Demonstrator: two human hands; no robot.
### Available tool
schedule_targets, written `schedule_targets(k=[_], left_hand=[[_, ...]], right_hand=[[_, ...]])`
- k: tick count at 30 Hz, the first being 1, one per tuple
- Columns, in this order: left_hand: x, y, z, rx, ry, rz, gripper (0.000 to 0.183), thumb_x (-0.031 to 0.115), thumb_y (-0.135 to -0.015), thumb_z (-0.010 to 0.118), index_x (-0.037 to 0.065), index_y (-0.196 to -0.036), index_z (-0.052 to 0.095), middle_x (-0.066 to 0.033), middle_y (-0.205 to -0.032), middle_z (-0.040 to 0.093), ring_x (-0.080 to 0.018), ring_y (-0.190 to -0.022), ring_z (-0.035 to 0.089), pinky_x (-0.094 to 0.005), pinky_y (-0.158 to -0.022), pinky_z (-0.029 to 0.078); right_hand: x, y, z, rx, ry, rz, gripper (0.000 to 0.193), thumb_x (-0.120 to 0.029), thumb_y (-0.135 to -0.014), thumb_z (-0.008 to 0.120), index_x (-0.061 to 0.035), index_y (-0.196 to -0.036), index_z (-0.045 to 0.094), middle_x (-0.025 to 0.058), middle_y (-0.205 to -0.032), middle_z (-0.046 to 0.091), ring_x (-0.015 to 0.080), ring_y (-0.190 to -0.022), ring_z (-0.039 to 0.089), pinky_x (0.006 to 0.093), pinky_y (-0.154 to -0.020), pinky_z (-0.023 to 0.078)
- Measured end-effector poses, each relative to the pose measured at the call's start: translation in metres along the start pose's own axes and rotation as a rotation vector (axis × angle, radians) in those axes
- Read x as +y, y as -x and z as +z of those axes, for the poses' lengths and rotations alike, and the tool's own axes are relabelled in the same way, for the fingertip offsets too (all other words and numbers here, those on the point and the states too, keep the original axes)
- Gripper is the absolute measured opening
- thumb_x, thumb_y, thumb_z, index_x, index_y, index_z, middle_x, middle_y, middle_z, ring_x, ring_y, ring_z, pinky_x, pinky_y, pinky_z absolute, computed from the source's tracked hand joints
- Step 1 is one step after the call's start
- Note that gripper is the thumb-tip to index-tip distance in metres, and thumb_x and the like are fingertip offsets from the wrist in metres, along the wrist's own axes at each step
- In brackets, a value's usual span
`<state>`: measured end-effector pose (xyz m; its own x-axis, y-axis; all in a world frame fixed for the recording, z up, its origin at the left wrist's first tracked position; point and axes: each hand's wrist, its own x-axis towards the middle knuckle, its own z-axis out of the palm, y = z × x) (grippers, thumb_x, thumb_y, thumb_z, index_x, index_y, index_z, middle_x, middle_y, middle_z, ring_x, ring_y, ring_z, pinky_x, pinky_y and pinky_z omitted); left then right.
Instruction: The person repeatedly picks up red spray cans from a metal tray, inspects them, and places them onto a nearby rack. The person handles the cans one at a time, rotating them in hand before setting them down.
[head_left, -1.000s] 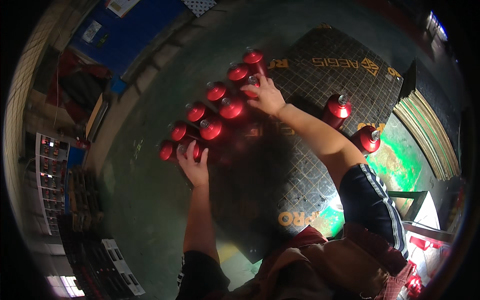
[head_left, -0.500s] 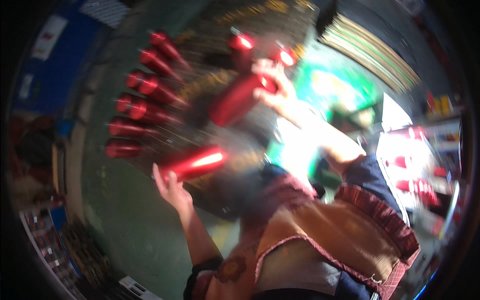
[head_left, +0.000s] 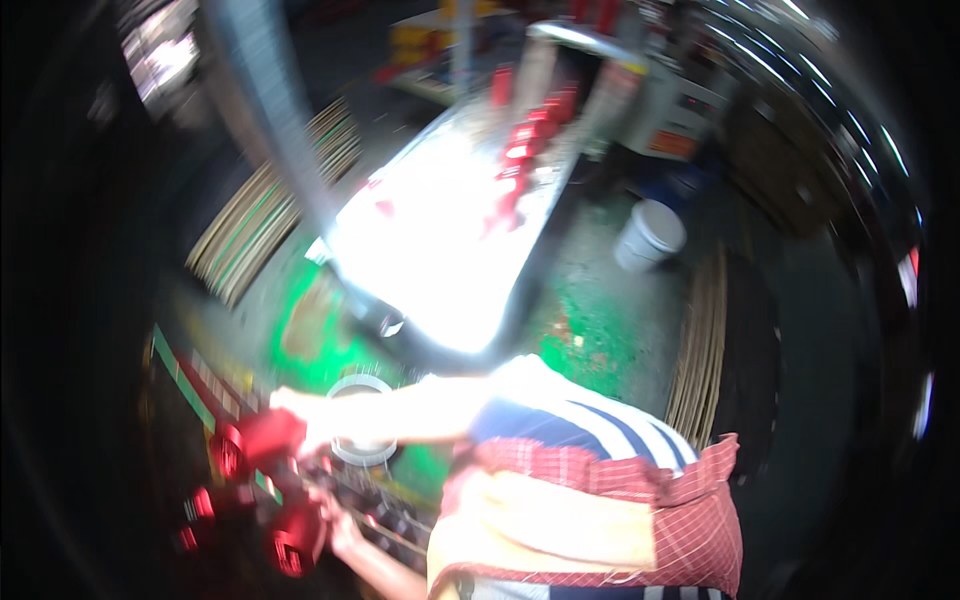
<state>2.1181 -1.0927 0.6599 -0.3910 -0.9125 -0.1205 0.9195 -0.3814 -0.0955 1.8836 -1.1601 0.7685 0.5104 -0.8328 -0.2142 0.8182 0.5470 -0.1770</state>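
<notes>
Two shiny red metal cylinders are in my hands at the lower left, smeared by motion. My right hand (head_left: pixel 308 420) is wrapped round the back end of the upper cylinder (head_left: pixel 268 438). Below it, my left hand (head_left: pixel 338 522) grips the lower cylinder (head_left: pixel 296 538). Both cylinders point away from me to the left, apart from each other. More red cylinders (head_left: pixel 205 503) show dimly beside them, over a dark surface. Glare and blur hide most of my fingers.
A glaringly lit table (head_left: pixel 440 240) bears a row of red cylinders (head_left: pixel 520 150). A grey post (head_left: pixel 290 130) rises at its left. Round container (head_left: pixel 362 450) sits below my right forearm. White bucket (head_left: pixel 652 235) and flat stacked sheets (head_left: pixel 700 340) stand right; another stack (head_left: pixel 250 225) lies left.
My view has swung right, bringing the bright table into the middle. The dark surface with the standing red cylinders has shifted to the lower left. Both hands still hold their cylinders, now closer together.
</notes>
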Motion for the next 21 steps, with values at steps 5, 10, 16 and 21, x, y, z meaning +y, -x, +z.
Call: schedule_targets(k=[5,10,16,21], left_hand=[[0.020,-0.074,-0.054,0.095,0.234,-0.064,0.049,0.028,-0.090,0.054,0.005,-0.133,0.050,-0.0165,-0.131,0.050,-0.0341,-0.121,0.051,-0.0526,-0.076,0.059],[0.055,-0.099,-0.090,0.222,0.227,0.012,0.053,0.027,-0.091,0.051,0.006,-0.139,0.045,-0.0179,-0.137,0.046,-0.0362,-0.123,0.048,-0.0508,-0.075,0.061],[0.075,-0.123,-0.099,0.289,0.279,-0.019,0.053,0.026,-0.092,0.048,0.005,-0.141,0.043,-0.0193,-0.139,0.045,-0.0380,-0.121,0.047,-0.0485,-0.074,0.060],[0.081,-0.126,-0.091,0.143,0.195,-0.159,0.052,0.029,-0.092,0.049,0.006,-0.138,0.047,-0.0162,-0.136,0.049,-0.0370,-0.119,0.047,-0.0461,-0.073,0.061]], right_hand=[[-0.036,-0.025,-0.020,0.119,-0.123,0.087,0.049,-0.054,-0.081,0.064,-0.0174,-0.114,0.059,0.0034,-0.113,0.067,0.0257,-0.101,0.066,0.0497,-0.090,0.052],[-0.045,-0.046,-0.043,0.072,-0.099,0.091,0.051,-0.058,-0.083,0.060,-0.0183,-0.115,0.061,0.0011,-0.117,0.067,0.0227,-0.105,0.064,0.0467,-0.092,0.051],[-0.049,-0.050,-0.037,-0.042,-0.178,0.114,0.060,-0.065,-0.084,0.056,-0.0176,-0.120,0.060,0.0027,-0.123,0.065,0.0250,-0.111,0.062,0.0471,-0.094,0.051],[-0.043,-0.047,-0.035,-0.123,-0.055,0.016,0.058,-0.057,-0.085,0.056,-0.0127,-0.122,0.058,0.0079,-0.125,0.062,0.0266,-0.114,0.060,0.0465,-0.096,0.050]])
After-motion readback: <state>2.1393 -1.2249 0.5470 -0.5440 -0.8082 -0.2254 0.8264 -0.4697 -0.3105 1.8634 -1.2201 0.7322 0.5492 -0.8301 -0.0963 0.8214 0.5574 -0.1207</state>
